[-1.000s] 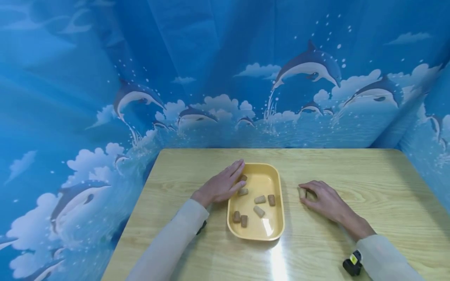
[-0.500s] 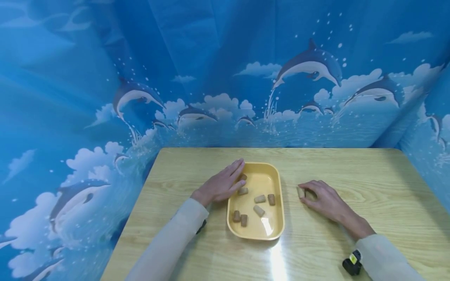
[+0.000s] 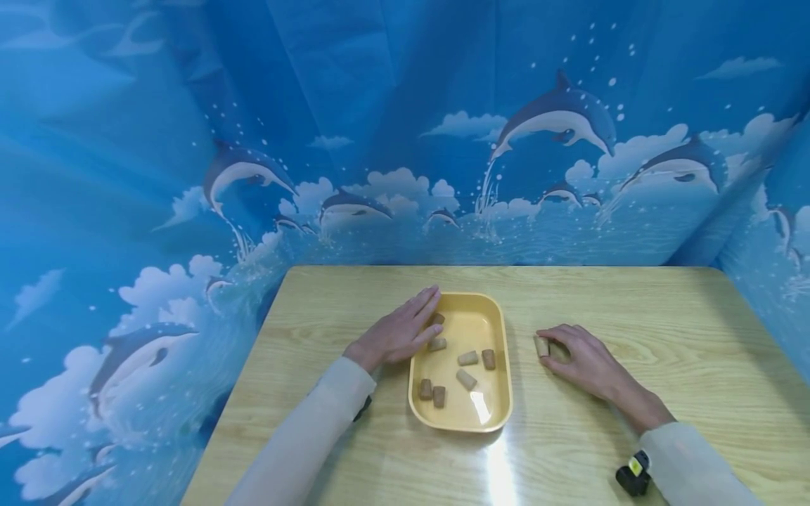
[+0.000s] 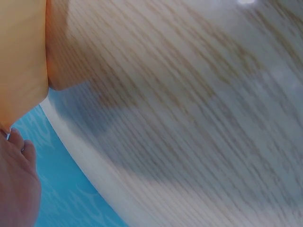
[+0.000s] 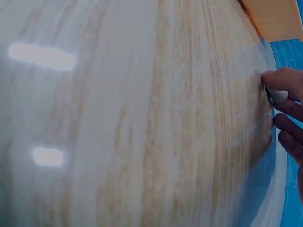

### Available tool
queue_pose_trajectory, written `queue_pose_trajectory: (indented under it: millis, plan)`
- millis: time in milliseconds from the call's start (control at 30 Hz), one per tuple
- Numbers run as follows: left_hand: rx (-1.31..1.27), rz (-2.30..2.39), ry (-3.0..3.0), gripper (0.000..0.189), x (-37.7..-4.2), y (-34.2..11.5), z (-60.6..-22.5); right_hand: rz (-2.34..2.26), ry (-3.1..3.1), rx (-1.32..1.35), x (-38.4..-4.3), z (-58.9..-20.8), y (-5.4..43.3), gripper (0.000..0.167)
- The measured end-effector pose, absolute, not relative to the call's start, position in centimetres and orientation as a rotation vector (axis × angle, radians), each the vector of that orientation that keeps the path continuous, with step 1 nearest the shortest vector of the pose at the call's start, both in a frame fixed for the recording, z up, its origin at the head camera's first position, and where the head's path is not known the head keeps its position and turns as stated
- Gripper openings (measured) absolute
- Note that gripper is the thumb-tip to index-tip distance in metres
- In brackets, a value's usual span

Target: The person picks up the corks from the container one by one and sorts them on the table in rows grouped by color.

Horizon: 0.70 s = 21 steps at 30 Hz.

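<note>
A yellow tray (image 3: 460, 425) stands on the table with several small corks in it, some pale like the cork (image 3: 466, 380) near the middle, others brown like the cork (image 3: 439, 397) at the near left. My left hand (image 3: 401, 330) lies along the tray's left rim, fingers straight and partly over a brown cork (image 3: 438, 320). Right of the tray, my right hand (image 3: 582, 358) pinches a pale cork (image 3: 542, 346) between thumb and fingers, low at the tabletop. In the right wrist view, that cork's end (image 5: 279, 96) shows between thumb and fingers.
The wood-grain table (image 3: 664, 316) has its far edge close to a blue curtain (image 3: 405, 105) printed with dolphins. A black wrist camera (image 3: 633, 475) sits at the right sleeve. Light glares off the tabletop in front of the tray.
The pale cork in my right hand has tipped slightly and more of it shows at the fingertips. My left hand and the tray stay in place.
</note>
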<state>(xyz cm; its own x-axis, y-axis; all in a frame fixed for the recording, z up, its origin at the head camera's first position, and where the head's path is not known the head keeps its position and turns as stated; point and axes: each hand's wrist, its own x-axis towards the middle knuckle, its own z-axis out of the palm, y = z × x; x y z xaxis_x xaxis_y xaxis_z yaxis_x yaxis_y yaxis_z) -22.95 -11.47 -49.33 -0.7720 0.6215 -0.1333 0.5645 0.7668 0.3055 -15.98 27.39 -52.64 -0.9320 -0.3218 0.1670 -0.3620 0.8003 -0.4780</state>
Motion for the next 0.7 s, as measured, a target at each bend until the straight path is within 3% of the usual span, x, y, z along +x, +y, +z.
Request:
queue_pose_trajectory:
  millis: [267, 700]
  plan:
    - [0.930, 0.379, 2.729, 0.080, -22.8, -11.5, -49.1, 0.793, -2.914, 0.538, -15.8, -52.3, 27.2, 0.054]
    - [0.956, 0.368, 2.745, 0.079, -22.9, -11.5, -49.4, 0.822, -2.773, 0.638, -15.9, -50.1, 25.6, 0.046]
